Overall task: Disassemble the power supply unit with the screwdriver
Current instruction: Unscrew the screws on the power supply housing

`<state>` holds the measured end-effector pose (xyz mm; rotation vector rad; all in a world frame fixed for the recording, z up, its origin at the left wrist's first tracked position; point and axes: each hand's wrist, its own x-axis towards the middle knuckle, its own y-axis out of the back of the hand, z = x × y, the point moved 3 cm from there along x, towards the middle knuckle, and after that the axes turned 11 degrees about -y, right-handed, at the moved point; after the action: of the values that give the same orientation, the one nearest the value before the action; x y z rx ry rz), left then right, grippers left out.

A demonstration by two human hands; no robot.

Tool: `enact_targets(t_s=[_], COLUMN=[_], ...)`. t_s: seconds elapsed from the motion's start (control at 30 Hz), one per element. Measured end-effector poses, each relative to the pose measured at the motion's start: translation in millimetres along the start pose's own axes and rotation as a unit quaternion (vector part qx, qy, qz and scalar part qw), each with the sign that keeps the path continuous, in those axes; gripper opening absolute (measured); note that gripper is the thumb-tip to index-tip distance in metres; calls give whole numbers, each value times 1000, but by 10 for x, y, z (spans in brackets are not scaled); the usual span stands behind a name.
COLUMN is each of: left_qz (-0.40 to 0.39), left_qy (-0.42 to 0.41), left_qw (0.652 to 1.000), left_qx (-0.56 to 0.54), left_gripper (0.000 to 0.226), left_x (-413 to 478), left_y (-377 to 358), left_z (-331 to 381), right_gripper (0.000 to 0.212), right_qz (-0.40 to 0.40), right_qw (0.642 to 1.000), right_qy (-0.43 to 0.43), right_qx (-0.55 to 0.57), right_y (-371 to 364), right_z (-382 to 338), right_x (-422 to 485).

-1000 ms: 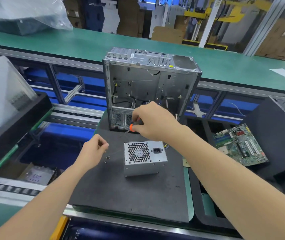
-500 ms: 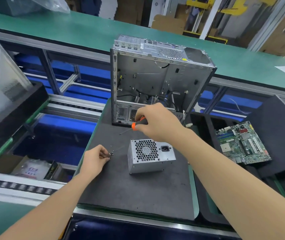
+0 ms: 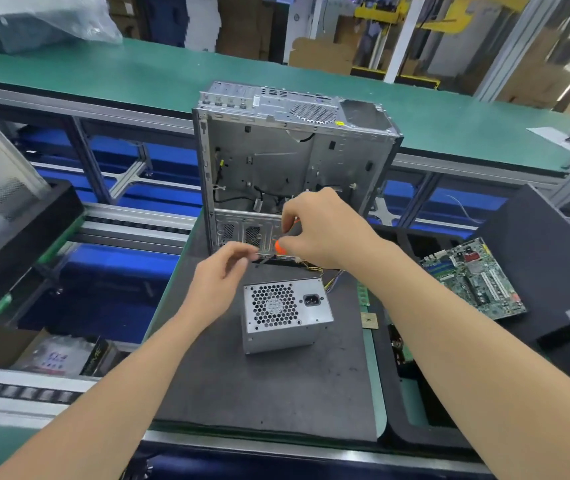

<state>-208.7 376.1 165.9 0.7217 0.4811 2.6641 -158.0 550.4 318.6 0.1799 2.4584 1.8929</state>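
Freed from the open grey metal computer case (image 3: 276,157), the boxy silver power supply unit (image 3: 287,315) sits on the dark foam mat (image 3: 276,393), apparently still closed; the right hand (image 3: 325,230) grips the orange-handled screwdriver (image 3: 279,247), while the left hand (image 3: 221,282) curls at its shaft, hold unclear.

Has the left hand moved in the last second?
Yes. The left hand left the dark foam mat beside the grey metal power supply box, moving past the box's far-left corner toward the orange-handled screwdriver.

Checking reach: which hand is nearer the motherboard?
Right. The right hand, holding the screwdriver, is left of the motherboard; the left hand lies farther left.
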Motion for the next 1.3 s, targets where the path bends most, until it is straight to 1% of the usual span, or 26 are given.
enact_targets(t_s=[0.07,0.13,0.2,0.27,0.4,0.57,0.9,1.13,1.3], left_qz=[-80,-151,-180,-187,-190,-186,-181,-180,-178], left_qy=[-36,-47,-38,-28,-23,-22,-12,-2,-9], left_qw=[994,984,977,976,978,981,982,981,978], left_qx=[-57,-82,-105,-109,-79,-52,-60,-78,-106], left_gripper=[33,34,35,37,43,43,36,36,38], left_x=[123,166,155,123,66,70,52,54,43], left_y=[-167,-326,-466,-576,-678,-682,-685,-691,-688], left_z=[231,368,410,401,357,335,334,301,310], right_gripper=[7,3,4,7,8,8,7,9,9], right_qz=[8,-2,-19,-33,-55,-49,-50,-48,-55], right_qw=[1000,1000,999,998,997,997,997,997,997], right_qy=[0,-3,-5,-4,0,3,8,9,9], right_qx=[-20,-30,-41,-51,-55,-53,-51,-51,-58], right_y=[125,241,321,353,325,297,298,299,294], right_z=[58,139,217,268,322,339,330,329,312], right_x=[-67,-141,-210,-266,-337,-345,-319,-304,-307])
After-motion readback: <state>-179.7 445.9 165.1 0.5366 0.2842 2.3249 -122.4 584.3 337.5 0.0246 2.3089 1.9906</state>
